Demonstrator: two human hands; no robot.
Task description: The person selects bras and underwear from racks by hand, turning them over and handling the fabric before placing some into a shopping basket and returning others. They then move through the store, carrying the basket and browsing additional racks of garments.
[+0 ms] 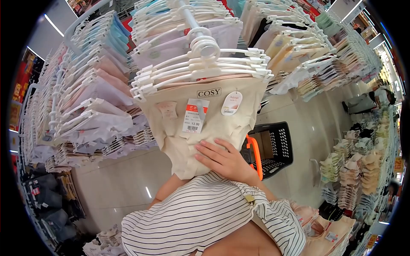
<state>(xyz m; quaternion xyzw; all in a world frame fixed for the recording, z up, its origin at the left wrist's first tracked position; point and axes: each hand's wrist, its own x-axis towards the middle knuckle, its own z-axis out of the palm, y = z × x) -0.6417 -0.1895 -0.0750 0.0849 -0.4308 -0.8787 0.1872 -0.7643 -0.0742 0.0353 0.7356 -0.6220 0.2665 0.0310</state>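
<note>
Lying flat, fingers slightly apart, the right grip (218,159) probably steadies the cream garment (175,154) against swinging beneath its white hangers (265,76). Cloth hides the left grip; its state cannot be told. Right of the visible grip, the black basket (285,143) limits movement; leftward, floor (124,183) shows past the hem.

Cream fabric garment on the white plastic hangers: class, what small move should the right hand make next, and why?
Probably slide the right hand up to steady the red-and-white paper price tag: the hand lies open on the cream fabric garment, just below that tag.
</note>
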